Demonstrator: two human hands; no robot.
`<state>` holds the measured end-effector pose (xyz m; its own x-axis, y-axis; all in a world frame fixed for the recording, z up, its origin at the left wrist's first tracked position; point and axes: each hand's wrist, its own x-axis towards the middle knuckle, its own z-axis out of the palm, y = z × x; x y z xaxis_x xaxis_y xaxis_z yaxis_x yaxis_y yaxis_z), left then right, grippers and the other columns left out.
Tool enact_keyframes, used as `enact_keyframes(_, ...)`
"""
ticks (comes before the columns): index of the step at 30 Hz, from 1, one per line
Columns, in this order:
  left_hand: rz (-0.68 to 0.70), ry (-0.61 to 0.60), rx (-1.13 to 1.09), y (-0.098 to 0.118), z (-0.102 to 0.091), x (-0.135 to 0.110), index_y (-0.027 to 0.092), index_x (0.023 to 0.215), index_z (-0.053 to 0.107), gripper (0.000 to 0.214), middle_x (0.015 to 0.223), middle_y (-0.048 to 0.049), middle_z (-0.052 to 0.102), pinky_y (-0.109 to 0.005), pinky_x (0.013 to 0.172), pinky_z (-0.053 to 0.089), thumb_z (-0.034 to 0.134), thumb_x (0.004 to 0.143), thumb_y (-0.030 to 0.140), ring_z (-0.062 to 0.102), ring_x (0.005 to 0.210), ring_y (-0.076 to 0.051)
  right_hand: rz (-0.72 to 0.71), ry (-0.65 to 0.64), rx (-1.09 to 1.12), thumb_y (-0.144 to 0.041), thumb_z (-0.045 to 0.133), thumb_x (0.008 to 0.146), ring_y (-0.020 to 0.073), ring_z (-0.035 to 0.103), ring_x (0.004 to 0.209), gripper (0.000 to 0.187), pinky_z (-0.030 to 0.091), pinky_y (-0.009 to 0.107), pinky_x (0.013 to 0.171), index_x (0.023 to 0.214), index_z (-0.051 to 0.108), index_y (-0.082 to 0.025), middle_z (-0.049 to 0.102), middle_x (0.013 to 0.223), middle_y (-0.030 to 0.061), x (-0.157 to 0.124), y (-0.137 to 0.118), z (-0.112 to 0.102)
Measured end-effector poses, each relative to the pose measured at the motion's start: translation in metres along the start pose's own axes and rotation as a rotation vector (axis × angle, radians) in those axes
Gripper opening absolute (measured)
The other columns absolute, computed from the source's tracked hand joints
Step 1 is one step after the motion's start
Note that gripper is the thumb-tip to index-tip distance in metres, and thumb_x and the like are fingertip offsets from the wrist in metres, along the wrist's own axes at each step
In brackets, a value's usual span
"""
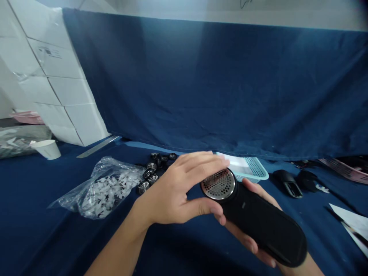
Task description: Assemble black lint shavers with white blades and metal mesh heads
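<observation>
Nearest, the person's right hand point(247, 239) lies palm up beneath a black oblong fabric shaver point(264, 222), its fingers curled around the underside, so the body's weight sits in that palm and the head stays uncovered. The left hand point(169, 191) comes in from the near left, palm down and partly open. It spans the round perforated steel head point(218, 184), with the fingers reaching over the far rim and the thumb against the shaver's side, so the shaver is held between both hands.

Just left of the hands, a clear plastic bag point(105, 189) of small white pieces lies on the navy-draped desk point(43, 218). Beyond it sits a heap of round black-and-silver parts point(151, 172), though they are too small to identify with confidence. Past the fingers is a pale teal plastic mesh basket point(255, 168), and to its right a black plastic object point(287, 183). A white paper cup point(46, 149) lies tipped on its side at far left, below stacked white cartons point(66, 84). A navy cloth point(201, 84) hangs behind.
</observation>
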<state>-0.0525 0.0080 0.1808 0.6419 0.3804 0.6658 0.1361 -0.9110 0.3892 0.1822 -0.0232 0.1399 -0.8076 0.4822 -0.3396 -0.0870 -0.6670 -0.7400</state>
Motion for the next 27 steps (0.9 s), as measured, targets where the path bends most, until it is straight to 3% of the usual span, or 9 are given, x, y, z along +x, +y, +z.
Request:
enact_keyframes(5,-0.104,-0.045,0.004,0.007,-0.009,-0.003,0.028,0.136,0.053,0.051,0.138,-0.0076,0.053,-0.040,0.109,0.041,0.069,0.087,0.029,0.049,0.127,-0.027,-0.254,0.201,0.019,-0.074,0.032,0.086,0.0138,0.062,0.039,0.073,0.046,0.018,0.035,0.095,0.066,-0.009,0.067,0.058,0.0073,0.006,0.012,0.008)
enact_keyframes(9,-0.231,-0.085,0.082,0.010,-0.012,-0.004,0.031,0.134,0.054,0.051,0.130,-0.0062,0.055,-0.037,0.100,0.047,0.070,0.086,0.027,0.055,0.117,-0.025,-0.456,0.493,-0.132,-0.059,0.052,0.089,0.0151,0.064,0.047,0.055,0.053,0.023,0.044,0.126,0.057,-0.019,0.070,0.066,0.0030,0.009,0.015,0.026)
enact_keyframes(13,-0.336,-0.041,0.100,0.009,-0.008,-0.003,0.030,0.134,0.054,0.057,0.124,-0.0048,0.058,-0.033,0.093,0.050,0.074,0.082,0.038,0.059,0.105,-0.022,-0.638,0.676,-0.383,-0.050,0.063,0.087,0.0188,0.070,0.063,0.069,0.057,0.028,0.052,0.147,0.035,-0.028,0.071,0.084,0.0032,0.010,0.017,0.026)
enact_keyframes(19,-0.378,0.008,0.025,0.009,-0.006,-0.001,0.030,0.129,0.059,0.058,0.126,-0.0039,0.059,-0.034,0.096,0.049,0.080,0.076,0.029,0.061,0.102,-0.022,-0.864,0.785,-0.869,-0.043,0.063,0.089,0.0198,0.072,0.081,0.067,0.060,0.035,0.075,0.148,0.033,-0.038,0.062,0.131,0.0055,0.010,0.025,0.009)
enact_keyframes(24,-0.403,0.070,-0.173,0.009,-0.005,0.002,0.023,0.125,0.063,0.044,0.112,-0.0057,0.068,-0.029,0.087,0.051,0.071,0.084,0.038,0.064,0.098,-0.022,-0.985,0.839,-1.143,-0.039,0.069,0.085,0.0263,0.069,0.103,0.080,0.059,0.038,0.086,0.152,0.025,-0.034,0.059,0.136,0.0071,0.008,0.025,0.010)
enact_keyframes(27,-0.469,0.097,-0.295,0.010,0.001,0.004,0.018,0.108,0.069,0.030,0.095,-0.0051,0.070,-0.024,0.072,0.050,0.057,0.094,0.041,0.065,0.083,-0.019,-1.111,0.901,-1.390,-0.036,0.074,0.081,0.0309,0.059,0.122,0.087,0.056,0.043,0.095,0.152,0.025,-0.032,0.054,0.141,0.0091,0.008,0.022,0.006)
